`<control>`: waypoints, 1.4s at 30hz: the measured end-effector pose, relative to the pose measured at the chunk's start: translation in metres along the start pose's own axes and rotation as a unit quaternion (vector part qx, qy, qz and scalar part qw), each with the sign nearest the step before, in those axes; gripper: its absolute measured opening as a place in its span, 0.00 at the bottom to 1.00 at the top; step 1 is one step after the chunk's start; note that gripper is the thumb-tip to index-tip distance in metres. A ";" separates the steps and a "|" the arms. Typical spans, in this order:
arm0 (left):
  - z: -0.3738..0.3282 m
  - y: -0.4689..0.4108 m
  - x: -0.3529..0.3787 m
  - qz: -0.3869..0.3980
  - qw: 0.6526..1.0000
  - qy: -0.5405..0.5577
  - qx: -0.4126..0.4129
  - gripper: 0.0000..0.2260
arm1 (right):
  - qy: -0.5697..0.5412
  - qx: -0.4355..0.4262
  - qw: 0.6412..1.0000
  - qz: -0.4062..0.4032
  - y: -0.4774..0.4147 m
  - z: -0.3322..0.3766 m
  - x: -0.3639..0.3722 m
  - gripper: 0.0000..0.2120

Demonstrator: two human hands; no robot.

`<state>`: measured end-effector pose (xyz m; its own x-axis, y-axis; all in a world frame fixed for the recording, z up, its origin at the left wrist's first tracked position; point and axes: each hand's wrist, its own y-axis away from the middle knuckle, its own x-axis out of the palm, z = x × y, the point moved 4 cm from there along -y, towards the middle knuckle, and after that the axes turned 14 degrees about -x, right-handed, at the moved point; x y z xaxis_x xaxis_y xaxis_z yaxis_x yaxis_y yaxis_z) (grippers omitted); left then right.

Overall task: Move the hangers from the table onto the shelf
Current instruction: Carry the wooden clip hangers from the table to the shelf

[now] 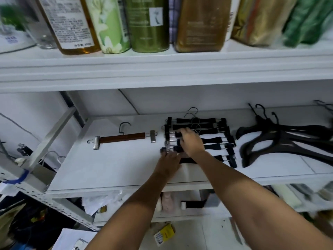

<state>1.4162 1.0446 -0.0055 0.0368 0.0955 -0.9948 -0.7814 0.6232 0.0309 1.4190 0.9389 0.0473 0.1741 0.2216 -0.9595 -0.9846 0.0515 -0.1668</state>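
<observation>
Several black clip hangers (207, 131) lie in a row on the white shelf (115, 165). My right hand (191, 141) rests on the middle of this row, its fingers over the left ends of the bars. At the front of the row my left hand (169, 162) touches the left clip of the nearest black hanger (220, 157); the grip itself is hidden. A brown wooden clip hanger (124, 138) lies alone to the left. Dark coat hangers (281, 139) are piled to the right.
An upper shelf (162, 67) holds bottles (147, 24) and packets close above. A slanted metal strut (52, 138) stands at the shelf's left end. Cluttered bags, papers and small items fill the floor and the lower shelf (180, 204).
</observation>
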 end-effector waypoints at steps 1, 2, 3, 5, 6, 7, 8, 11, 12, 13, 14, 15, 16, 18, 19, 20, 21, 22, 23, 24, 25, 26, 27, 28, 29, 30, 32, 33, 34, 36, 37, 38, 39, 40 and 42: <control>-0.004 -0.002 -0.002 -0.009 1.000 -0.023 0.003 0.19 | -0.007 0.014 1.000 0.027 0.013 -0.014 0.001 0.18; -0.008 -0.001 -0.005 -0.007 1.000 -0.028 0.003 0.18 | -0.014 0.030 0.998 0.054 0.025 -0.026 0.003 0.17; -0.013 -0.003 -0.005 -0.002 1.000 -0.030 0.004 0.17 | -0.017 0.049 0.995 0.087 0.037 -0.038 0.005 0.18; -0.016 -0.006 0.000 0.024 0.999 -0.020 -0.013 0.17 | -0.024 0.080 0.986 0.146 0.057 -0.055 0.008 0.23; -0.017 -0.006 0.000 0.032 0.999 0.000 -0.022 0.16 | -0.034 0.087 0.983 0.157 0.066 -0.060 0.008 0.25; -0.018 -0.005 -0.004 0.032 0.999 0.023 -0.028 0.16 | -0.044 0.088 0.983 0.156 0.072 -0.063 0.008 0.26; -0.019 -0.005 -0.006 0.031 0.998 0.045 -0.033 0.16 | -0.053 0.086 0.983 0.151 0.079 -0.066 0.007 0.26; -0.021 -0.003 -0.016 0.017 0.996 0.081 -0.038 0.16 | -0.048 0.062 0.983 0.164 0.091 -0.066 0.003 0.25; -0.021 -0.003 -0.018 0.018 0.995 0.087 -0.037 0.15 | -0.037 0.050 0.984 0.169 0.093 -0.066 0.002 0.22; -0.021 -0.004 -0.021 0.023 0.995 0.095 -0.038 0.15 | -0.025 0.037 0.985 0.165 0.092 -0.064 -0.002 0.20; -0.021 -0.005 -0.025 0.026 0.993 0.103 -0.041 0.16 | -0.012 0.023 0.987 0.156 0.091 -0.063 -0.006 0.19; -0.020 -0.005 -0.031 0.028 0.991 0.122 -0.046 0.17 | 0.001 0.012 0.989 0.145 0.089 -0.062 -0.012 0.18; -0.019 -0.006 -0.039 0.026 0.987 0.148 -0.052 0.17 | 0.015 0.002 0.991 0.135 0.086 -0.061 -0.018 0.18; -0.020 -0.009 -0.060 0.001 0.975 0.209 -0.070 0.18 | 0.042 -0.018 0.993 0.113 0.079 -0.057 -0.030 0.19; -0.022 -0.012 -0.073 -0.015 0.968 0.234 -0.084 0.18 | 0.049 -0.030 0.993 0.100 0.076 -0.055 -0.035 0.19; -0.025 -0.018 -0.084 -0.029 0.961 0.257 -0.100 0.19 | 0.051 -0.041 0.994 0.086 0.074 -0.052 -0.041 0.19; -0.028 -0.025 -0.095 -0.037 0.951 0.281 -0.121 0.20 | 0.054 -0.052 0.994 0.076 0.072 -0.050 -0.045 0.19; -0.031 -0.031 -0.104 -0.045 0.941 0.302 -0.144 0.21 | 0.058 -0.062 0.994 0.073 0.070 -0.048 -0.048 0.20; -0.033 -0.038 -0.111 -0.046 0.932 0.320 -0.163 0.23 | 0.061 -0.075 0.993 0.070 0.069 -0.047 -0.052 0.20; -0.034 -0.044 -0.116 -0.040 0.926 0.335 -0.171 0.23 | 0.063 -0.087 0.992 0.068 0.068 -0.046 -0.055 0.21; -0.036 -0.050 -0.120 -0.032 0.920 0.351 -0.170 0.21 | 0.063 -0.095 0.991 0.068 0.068 -0.047 -0.059 0.21; -0.037 -0.054 -0.123 -0.027 0.916 0.367 -0.160 0.19 | 0.065 -0.101 0.990 0.071 0.068 -0.049 -0.064 0.22; -0.038 -0.057 -0.125 -0.026 0.910 0.384 -0.151 0.16 | 0.070 -0.108 0.989 0.077 0.069 -0.051 -0.068 0.22; -0.040 -0.059 -0.126 -0.030 0.902 0.408 -0.142 0.14 | 0.077 -0.113 0.987 0.083 0.071 -0.056 -0.071 0.22; -0.041 -0.059 -0.128 -0.033 0.890 0.435 -0.135 0.13 | 0.083 -0.116 0.986 0.089 0.073 -0.060 -0.073 0.22; -0.042 -0.059 -0.130 -0.035 0.882 0.454 -0.127 0.12 | 0.089 -0.119 0.985 0.091 0.076 -0.064 -0.075 0.22; -0.048 -0.060 -0.133 -0.015 0.868 0.484 -0.111 0.11 | 0.103 -0.129 0.982 0.089 0.081 -0.071 -0.077 0.22; -0.051 -0.061 -0.135 0.001 0.849 0.518 -0.106 0.12 | 0.109 -0.136 0.980 0.091 0.083 -0.074 -0.077 0.21; -0.053 -0.063 -0.138 0.017 0.818 0.565 -0.110 0.16 | 0.113 -0.143 0.979 0.095 0.084 -0.076 -0.078 0.20; -0.058 -0.067 -0.140 0.023 0.794 0.595 -0.117 0.24 | 0.118 -0.155 0.975 0.105 0.086 -0.080 -0.079 0.19; -0.062 -0.068 -0.140 0.025 0.812 0.575 -0.101 0.26 | 0.121 -0.158 0.974 0.107 0.086 -0.081 -0.080 0.18; -0.065 -0.067 -0.140 0.036 0.824 0.559 -0.082 0.26 | 0.123 -0.159 0.974 0.105 0.087 -0.083 -0.080 0.18; -0.066 -0.066 -0.138 0.051 0.828 0.553 -0.073 0.25 | 0.127 -0.158 0.974 0.098 0.088 -0.084 -0.081 0.17; -0.065 -0.063 -0.137 0.053 0.845 0.529 -0.065 0.22 | 0.128 -0.151 0.976 0.092 0.088 -0.087 -0.081 0.17; -0.064 -0.064 -0.135 0.051 0.886 0.459 -0.035 0.07 | 0.129 -0.122 0.981 0.081 0.091 -0.092 -0.082 0.17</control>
<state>1.4218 0.9421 0.1202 -0.5335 -0.5435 -0.6481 -0.7895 0.5950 0.1509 1.3142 0.8356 0.0898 0.0370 -0.0470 -0.9982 -0.9781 -0.2064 -0.0265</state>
